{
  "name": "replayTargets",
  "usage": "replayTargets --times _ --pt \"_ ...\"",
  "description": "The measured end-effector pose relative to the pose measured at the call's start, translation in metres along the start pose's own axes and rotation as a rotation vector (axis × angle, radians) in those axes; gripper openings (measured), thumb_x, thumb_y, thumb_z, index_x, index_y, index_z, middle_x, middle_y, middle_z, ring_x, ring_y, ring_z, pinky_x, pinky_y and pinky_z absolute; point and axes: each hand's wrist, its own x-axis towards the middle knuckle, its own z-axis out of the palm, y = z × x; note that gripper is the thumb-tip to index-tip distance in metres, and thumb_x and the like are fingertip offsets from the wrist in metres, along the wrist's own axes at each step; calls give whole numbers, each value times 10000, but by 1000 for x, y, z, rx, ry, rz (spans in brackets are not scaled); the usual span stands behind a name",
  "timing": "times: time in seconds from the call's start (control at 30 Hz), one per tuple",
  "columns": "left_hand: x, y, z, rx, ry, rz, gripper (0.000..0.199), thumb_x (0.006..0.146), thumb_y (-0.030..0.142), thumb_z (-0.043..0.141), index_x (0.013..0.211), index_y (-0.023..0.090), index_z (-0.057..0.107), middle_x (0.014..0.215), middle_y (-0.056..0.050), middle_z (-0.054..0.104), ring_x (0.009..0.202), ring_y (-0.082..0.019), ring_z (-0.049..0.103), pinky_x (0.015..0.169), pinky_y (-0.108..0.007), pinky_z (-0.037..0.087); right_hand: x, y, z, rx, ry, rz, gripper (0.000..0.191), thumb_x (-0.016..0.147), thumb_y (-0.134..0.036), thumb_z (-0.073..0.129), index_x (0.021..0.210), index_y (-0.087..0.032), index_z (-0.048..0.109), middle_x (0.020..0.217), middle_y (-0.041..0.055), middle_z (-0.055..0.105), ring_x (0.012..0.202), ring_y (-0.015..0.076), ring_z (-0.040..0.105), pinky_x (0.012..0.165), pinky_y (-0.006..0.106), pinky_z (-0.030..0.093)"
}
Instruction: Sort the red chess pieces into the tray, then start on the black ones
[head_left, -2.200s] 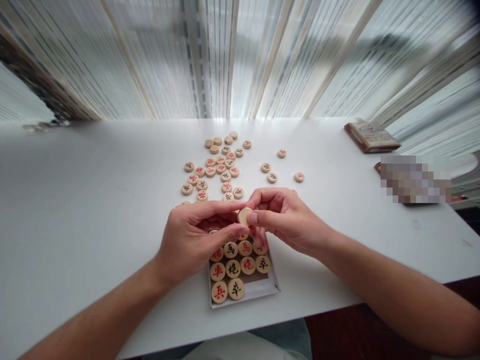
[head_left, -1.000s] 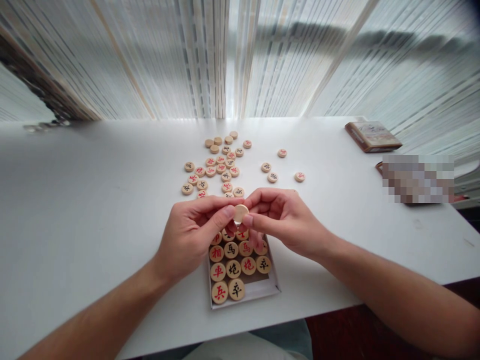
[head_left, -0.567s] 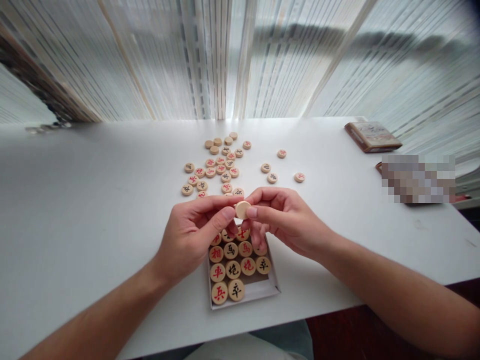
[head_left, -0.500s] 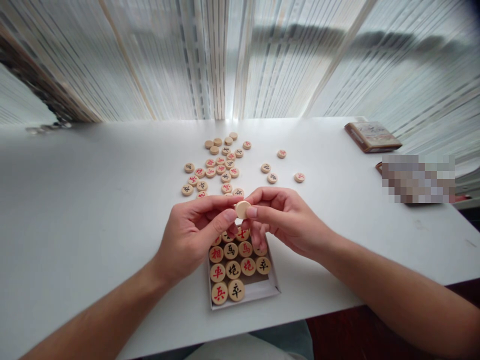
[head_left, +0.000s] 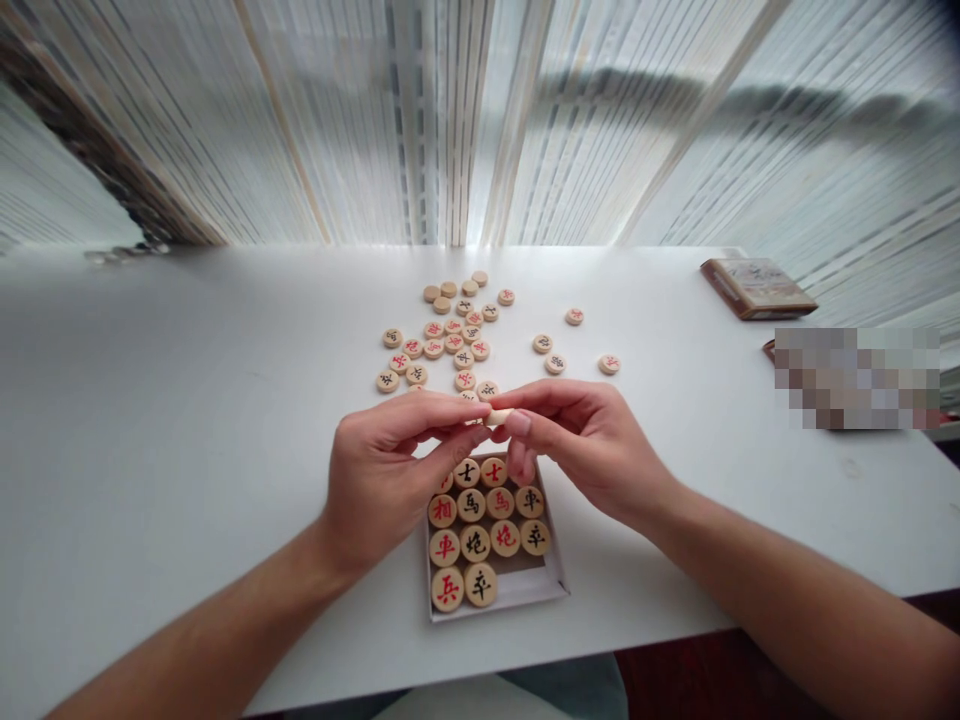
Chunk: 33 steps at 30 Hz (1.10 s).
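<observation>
Between the fingertips of both hands is one round wooden Chinese chess piece [head_left: 498,417], seen nearly edge-on, so its marking is hidden. My left hand [head_left: 401,455] pinches its left side, and my right hand [head_left: 577,435] grips its right side. Just below the hands lies a shallow white box [head_left: 525,590] with rows of pieces, their red or black characters facing up. In its front row sit a red piece [head_left: 448,590] and a black piece [head_left: 481,584], with a gap to their right. The hands cover part of the box's far end.
Beyond the hands, several loose chess pieces [head_left: 454,342] are scattered on the white table [head_left: 225,400], a few blank side up. A flat brown box [head_left: 759,288] lies at the far right, near a blurred-out object [head_left: 855,380]. Striped curtains [head_left: 450,120] hang behind the table.
The chess piece has been tilted from showing its blank face to nearly edge-on. Both hands still hold it. The whole view has shifted slightly.
</observation>
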Motion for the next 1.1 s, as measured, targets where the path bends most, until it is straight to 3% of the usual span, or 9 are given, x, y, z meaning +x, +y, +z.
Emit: replayTargets --times 0.13,0.33,0.5,0.7,0.83,1.1 --pt "0 2 0 -46 8 -170 140 839 199 922 970 244 902 933 -30 881 842 -209 835 803 -297 707 -2 -1 3 -40 23 -31 221 844 -300 949 1012 -178 872 703 14 778 591 129 739 598 229 664" --pt "5 7 0 -223 -45 -334 266 731 220 998 981 214 907 931 -62 886 861 -260 857 828 -337 729 -5 2 4 -103 78 -111 355 740 -251 1020 1031 -192 824 854 38 815 697 155 761 633 249 676" --pt "8 6 1 -337 -58 -399 267 728 217 1002 975 205 902 931 -68 885 893 -260 859 852 -342 728 -7 6 3 -242 75 -232 344 799 -276 985 1076 -196 798 903 39 809 737 160 770 665 256 683" --pt "7 -4 -1 -503 -81 -485 293 735 150 993 996 213 876 963 -52 881 921 -215 849 852 -283 715 -7 7 -1 -645 73 -464 206 950 -282 841 1129 -205 776 896 43 791 706 155 736 641 281 666" --pt "7 -5 -3 -501 -69 -505 274 746 174 992 983 197 857 952 -56 873 925 -221 843 830 -302 723 -4 3 -5 -876 34 -617 144 972 -248 806 1105 -201 781 839 32 738 653 137 694 610 270 628" --pt "9 1 -2 -427 -109 -435 352 707 252 1017 995 157 836 924 -79 868 886 -245 847 854 -360 721 -6 -9 -6 -1174 -52 -691 152 1029 -215 689 1157 -195 769 988 77 786 716 150 721 645 275 591"
